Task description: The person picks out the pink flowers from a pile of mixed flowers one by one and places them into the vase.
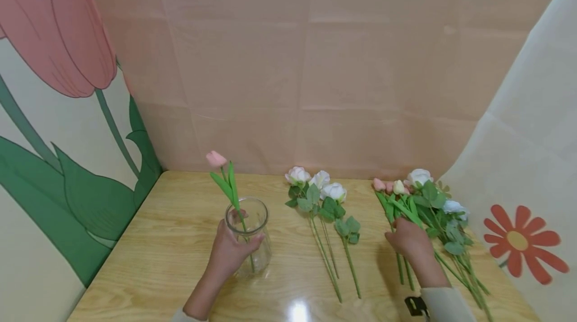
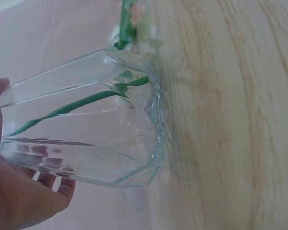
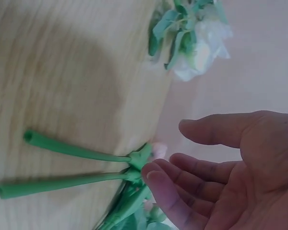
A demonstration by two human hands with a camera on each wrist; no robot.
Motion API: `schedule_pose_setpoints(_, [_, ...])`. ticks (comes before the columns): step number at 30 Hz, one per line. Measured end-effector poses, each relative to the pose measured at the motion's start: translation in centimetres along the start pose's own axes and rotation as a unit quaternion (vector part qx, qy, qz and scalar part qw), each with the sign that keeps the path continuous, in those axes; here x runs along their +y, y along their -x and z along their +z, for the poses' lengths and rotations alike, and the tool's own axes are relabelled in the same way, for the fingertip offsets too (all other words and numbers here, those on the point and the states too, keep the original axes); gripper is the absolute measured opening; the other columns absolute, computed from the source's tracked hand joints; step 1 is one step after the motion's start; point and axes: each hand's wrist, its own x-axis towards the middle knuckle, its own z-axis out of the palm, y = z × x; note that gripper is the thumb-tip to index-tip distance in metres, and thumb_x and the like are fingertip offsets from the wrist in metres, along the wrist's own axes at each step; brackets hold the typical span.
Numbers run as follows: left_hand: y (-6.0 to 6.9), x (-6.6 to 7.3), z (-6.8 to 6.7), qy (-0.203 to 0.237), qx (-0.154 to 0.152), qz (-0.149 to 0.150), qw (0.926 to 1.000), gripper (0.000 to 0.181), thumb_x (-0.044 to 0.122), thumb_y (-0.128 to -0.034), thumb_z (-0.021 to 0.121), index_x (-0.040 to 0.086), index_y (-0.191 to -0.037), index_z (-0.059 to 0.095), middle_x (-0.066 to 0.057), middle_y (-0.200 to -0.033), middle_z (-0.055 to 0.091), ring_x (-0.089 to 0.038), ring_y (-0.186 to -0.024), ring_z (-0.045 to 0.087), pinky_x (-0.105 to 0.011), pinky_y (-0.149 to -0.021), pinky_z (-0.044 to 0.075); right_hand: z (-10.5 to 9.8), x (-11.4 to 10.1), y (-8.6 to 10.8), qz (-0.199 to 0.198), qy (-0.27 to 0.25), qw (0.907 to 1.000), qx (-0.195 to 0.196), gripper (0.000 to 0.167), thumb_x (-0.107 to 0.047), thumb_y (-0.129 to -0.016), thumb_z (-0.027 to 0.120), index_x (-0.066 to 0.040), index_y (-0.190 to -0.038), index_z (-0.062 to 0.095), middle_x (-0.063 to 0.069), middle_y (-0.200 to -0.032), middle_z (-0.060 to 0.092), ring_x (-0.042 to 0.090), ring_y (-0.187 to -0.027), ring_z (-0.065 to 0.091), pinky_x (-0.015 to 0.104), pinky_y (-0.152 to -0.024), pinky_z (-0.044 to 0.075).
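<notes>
A clear glass vase [image 1: 265,254] stands upright on the wooden table, and a single pink tulip [image 1: 216,158] leans to the left inside it. My left hand [image 1: 227,249] grips the vase round its upper part; in the left wrist view the tulip's green stem [image 2: 81,101] slants down to the faceted base. Over a bunch of tulips [image 1: 378,185] on the right hovers my right hand [image 1: 412,242]. In the right wrist view its thumb is apart from its bent fingers [image 3: 168,194], with nothing pinched between them. Two tulip stems [image 3: 72,149] lie close to the fingertips.
Pale roses [image 1: 334,192] with long leafy stems lie in the middle of the table. More white roses [image 1: 420,177] and greenery lie at the right, beside and under the tulips. A pinkish cloth backdrop [image 1: 293,71] hangs behind the table.
</notes>
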Motion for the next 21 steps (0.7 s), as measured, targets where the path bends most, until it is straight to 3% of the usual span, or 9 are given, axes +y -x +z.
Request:
schedule_pose_setpoints(7, [0.0,-0.1,0.0,-0.002,0.000,-0.005,1.0000,0.073,0.040,-0.0753,0.088,0.022,-0.136,0.052,-0.023,-0.137,0.051,-0.047,-0.124,0.054,-0.070,-0.093,0.048,0.5,0.7,-0.5,0.008,0.002,1.0000,-0.003,0.051,-0.024,-0.098,0.060,0.014,-0.131,0.051,0.036,-0.126,0.058,0.052,-0.104,0.059,0.057,-0.081,0.052])
schedule_pose_setpoints(15, [0.0,-0.1,0.0,0.004,0.002,-0.004,1.0000,0.074,0.040,-0.0751,0.089,0.021,-0.137,0.053,-0.023,-0.138,0.051,-0.048,-0.124,0.053,-0.070,-0.094,0.048,0.8,1.4,-1.1,0.000,-0.001,1.0000,-0.001,0.040,-0.020,-0.097,0.058,0.013,-0.118,0.057,0.029,-0.106,0.064,0.036,-0.086,0.062,0.051,-0.071,0.052])
schedule_pose_setpoints(21, [0.0,-0.2,0.1,0.013,0.003,0.000,0.9999,0.074,0.039,-0.0750,0.089,0.020,-0.137,0.053,-0.023,-0.137,0.051,-0.049,-0.124,0.053,-0.071,-0.094,0.047,1.3,1.8,-1.4,-0.007,0.000,1.0000,-0.001,0.033,-0.020,-0.097,0.058,0.012,-0.107,0.060,0.024,-0.096,0.064,0.032,-0.079,0.059,0.050,-0.069,0.050])
